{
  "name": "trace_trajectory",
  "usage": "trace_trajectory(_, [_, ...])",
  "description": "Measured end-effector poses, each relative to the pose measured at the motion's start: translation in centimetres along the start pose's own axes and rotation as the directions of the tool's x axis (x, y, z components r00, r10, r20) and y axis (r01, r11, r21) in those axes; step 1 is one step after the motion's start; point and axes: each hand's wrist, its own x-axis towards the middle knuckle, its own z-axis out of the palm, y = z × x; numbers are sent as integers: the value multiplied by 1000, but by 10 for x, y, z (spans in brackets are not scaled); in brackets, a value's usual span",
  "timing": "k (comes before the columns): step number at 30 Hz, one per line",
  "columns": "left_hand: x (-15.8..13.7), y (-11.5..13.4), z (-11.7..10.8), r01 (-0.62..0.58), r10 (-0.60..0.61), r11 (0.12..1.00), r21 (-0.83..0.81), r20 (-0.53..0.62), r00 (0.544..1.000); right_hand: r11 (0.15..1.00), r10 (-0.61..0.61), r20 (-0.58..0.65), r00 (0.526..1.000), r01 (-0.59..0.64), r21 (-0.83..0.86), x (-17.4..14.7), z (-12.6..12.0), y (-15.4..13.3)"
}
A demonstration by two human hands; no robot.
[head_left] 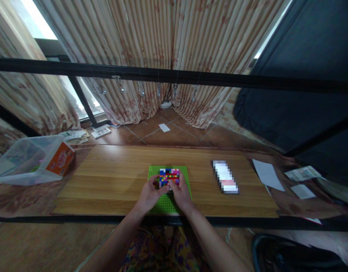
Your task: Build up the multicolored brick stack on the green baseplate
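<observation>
A small block of many-coloured toy building bricks (170, 176) is between my two hands, over a green studded baseplate (165, 206). My left hand (150, 192) grips its left side, thumb along the near edge and fingers curled at the side. On the right, my right hand (180, 192) holds the other side, with the thumb laid on the near part of the bricks. Whether the block rests on the baseplate or is slightly raised I cannot tell. My fingers hide its side edges.
The baseplate lies on a wooden board (111, 181). To the right is a phone (225, 177) with a blurred screen, then paper sheets (267, 173). A clear plastic bin (23, 177) with an orange label stands at left. A dark bar (174, 75) crosses beyond the board.
</observation>
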Motion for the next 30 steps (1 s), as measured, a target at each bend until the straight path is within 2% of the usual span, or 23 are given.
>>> trace_trajectory(5, [-2,6,0,27,-27,1000,-10,-5,1000,999,18,14,1000,-18,27,0,0,0])
trace_trajectory(10, [-2,4,-1,3,-3,999,-48,0,1000,1000,12,2,1000,-12,8,0,-1,2])
trace_trajectory(15, [-1,-2,-4,-7,7,1000,-5,28,1000,999,25,13,1000,-24,-25,-1,-3,0])
trace_trajectory(19, [1,-3,-6,-38,37,998,45,30,999,999,50,26,998,-51,14,-2,-4,-2])
trace_trajectory(23, [1,-1,-7,-22,20,998,56,38,999,987,59,143,988,-80,141,-2,-14,0])
trace_trajectory(27, [0,0,-8,-11,11,1000,-4,25,1000,942,38,296,954,-133,309,-1,-31,2])
trace_trajectory(30, [0,-1,-8,4,-4,1000,-14,23,1000,919,21,335,942,-150,366,0,-37,1])
